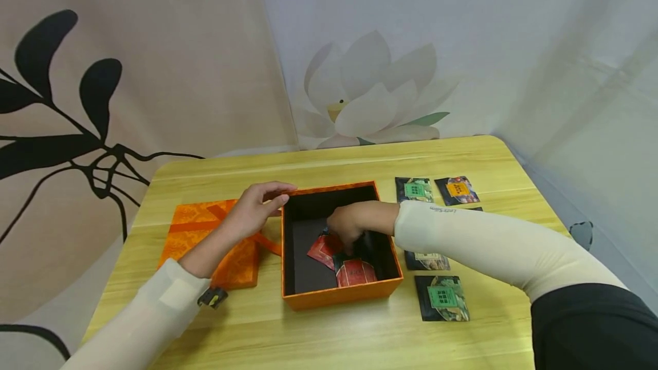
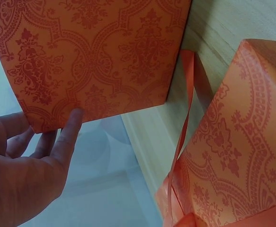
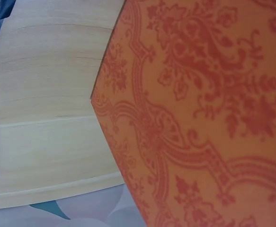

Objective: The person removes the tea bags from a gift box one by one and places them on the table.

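Note:
An open orange box with a dark lining stands mid-table. My left hand grips its far left corner. In the left wrist view, the fingers of that hand rest on the patterned side and curl behind its edge. Inside the box reaches my right hand, fingers pointing down over the packets; the fingertips are hidden, so I cannot tell whether they pinch one. Two red-labelled packets show there, one a red packet, the other a black-and-red packet. The right wrist view shows only the box's outer wall and table.
Left of the box lies its orange patterned lid, linked by an orange ribbon. Along the right are black packets with coloured labels, including a green-labelled packet and an orange-labelled packet. The right forearm covers some of them.

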Demonstrator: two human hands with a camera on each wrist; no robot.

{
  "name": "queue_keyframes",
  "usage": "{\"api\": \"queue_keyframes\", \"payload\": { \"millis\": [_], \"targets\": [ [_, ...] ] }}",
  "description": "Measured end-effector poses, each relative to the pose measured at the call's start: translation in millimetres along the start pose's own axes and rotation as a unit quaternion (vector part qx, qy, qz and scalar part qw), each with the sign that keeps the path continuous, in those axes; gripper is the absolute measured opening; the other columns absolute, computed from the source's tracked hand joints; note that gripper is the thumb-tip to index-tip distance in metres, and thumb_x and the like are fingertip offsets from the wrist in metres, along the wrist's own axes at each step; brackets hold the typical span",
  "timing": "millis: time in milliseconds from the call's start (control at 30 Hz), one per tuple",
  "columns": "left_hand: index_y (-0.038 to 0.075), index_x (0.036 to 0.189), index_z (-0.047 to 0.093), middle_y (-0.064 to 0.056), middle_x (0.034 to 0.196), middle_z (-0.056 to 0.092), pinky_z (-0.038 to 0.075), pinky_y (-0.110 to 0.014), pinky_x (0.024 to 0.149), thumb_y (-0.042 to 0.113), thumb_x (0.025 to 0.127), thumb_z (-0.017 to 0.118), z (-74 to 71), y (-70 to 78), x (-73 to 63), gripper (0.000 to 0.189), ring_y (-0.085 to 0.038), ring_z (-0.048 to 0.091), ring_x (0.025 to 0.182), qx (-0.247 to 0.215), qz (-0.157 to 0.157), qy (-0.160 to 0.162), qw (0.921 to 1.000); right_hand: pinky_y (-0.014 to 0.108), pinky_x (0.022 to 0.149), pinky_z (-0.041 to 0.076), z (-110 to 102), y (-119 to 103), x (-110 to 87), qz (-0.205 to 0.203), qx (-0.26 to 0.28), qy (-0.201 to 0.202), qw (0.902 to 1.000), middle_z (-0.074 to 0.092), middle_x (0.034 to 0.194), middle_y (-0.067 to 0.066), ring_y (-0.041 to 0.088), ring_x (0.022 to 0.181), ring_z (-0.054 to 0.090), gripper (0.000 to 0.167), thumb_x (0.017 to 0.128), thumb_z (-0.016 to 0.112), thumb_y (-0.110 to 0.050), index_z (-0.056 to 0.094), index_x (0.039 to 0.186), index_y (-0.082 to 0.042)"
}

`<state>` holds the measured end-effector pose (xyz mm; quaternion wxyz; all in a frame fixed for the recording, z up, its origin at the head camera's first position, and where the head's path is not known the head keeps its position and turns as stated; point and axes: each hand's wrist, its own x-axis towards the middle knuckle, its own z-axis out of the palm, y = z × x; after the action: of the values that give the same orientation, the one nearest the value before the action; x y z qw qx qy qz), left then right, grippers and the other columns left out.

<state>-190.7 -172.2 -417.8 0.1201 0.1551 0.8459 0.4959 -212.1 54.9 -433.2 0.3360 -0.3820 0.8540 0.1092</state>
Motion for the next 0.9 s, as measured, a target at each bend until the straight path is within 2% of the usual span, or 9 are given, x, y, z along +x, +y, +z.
{"api": "queue_keyframes", "payload": {
  "millis": [167,400,633,767,833,900],
  "targets": [
    [0.005,0.140,0.063,-0.017,0.138,0.062,0.060,-0.046,0.094,0.013,0.108,0.054,-0.1,-0.3,0.1,0.034,-0.036,0.062,0.121,0.004,0.003,0.001,1.0000,0.027,0.074,0.054,1.3,-1.3,0.8,0.000,0.000,-0.010,0.9999,0.067,0.083,-0.004,0.011,0.079,0.057,0.019,0.084,0.089,-0.023,0.077,0.089,-0.010],
    [0.005,0.139,0.063,-0.017,0.138,0.062,0.059,-0.047,0.094,0.012,0.108,0.055,0.1,-1.3,0.7,0.033,-0.038,0.062,0.121,0.001,0.006,0.001,1.0000,0.029,0.080,0.057,4.0,-1.4,-1.5,-0.030,0.013,-0.039,0.9987,0.075,0.095,-0.001,0.011,0.085,0.062,0.020,0.085,0.088,-0.023,0.080,0.097,-0.009],
    [0.005,0.139,0.063,-0.018,0.138,0.062,0.059,-0.047,0.094,0.011,0.108,0.055,0.7,-1.0,0.3,0.033,-0.039,0.061,0.122,0.001,0.004,0.002,1.0000,0.026,0.071,0.052,2.4,1.3,-3.9,-0.056,0.022,-0.051,0.9969,0.073,0.089,-0.003,0.008,0.078,0.055,0.015,0.086,0.087,-0.020,0.081,0.094,-0.008],
    [0.005,0.139,0.063,-0.018,0.138,0.062,0.059,-0.047,0.094,0.012,0.108,0.055,0.7,-1.7,0.6,0.033,-0.040,0.061,0.122,0.000,0.004,0.002,1.0000,0.025,0.070,0.053,1.6,4.0,-4.8,-0.072,0.024,-0.055,0.9956,0.075,0.094,-0.001,0.009,0.079,0.057,0.016,0.087,0.086,-0.019,0.082,0.097,-0.007],
    [0.005,0.139,0.063,-0.018,0.138,0.062,0.059,-0.047,0.094,0.012,0.108,0.055,0.7,-1.8,0.5,0.033,-0.041,0.061,0.122,-0.002,0.004,0.002,1.0000,0.027,0.073,0.056,1.4,6.0,-5.2,-0.077,0.036,-0.060,0.9946,0.075,0.096,0.000,0.010,0.081,0.060,0.017,0.088,0.085,-0.018,0.082,0.099,-0.006],
    [0.004,0.139,0.063,-0.018,0.138,0.062,0.059,-0.048,0.094,0.011,0.108,0.055,0.7,-1.7,0.5,0.033,-0.041,0.061,0.122,-0.004,0.003,0.001,1.0000,0.032,0.076,0.060,1.0,7.9,-5.8,-0.068,0.077,-0.074,0.9919,0.074,0.096,0.001,0.013,0.085,0.066,0.016,0.088,0.085,-0.015,0.081,0.100,-0.005]
  ]
}}
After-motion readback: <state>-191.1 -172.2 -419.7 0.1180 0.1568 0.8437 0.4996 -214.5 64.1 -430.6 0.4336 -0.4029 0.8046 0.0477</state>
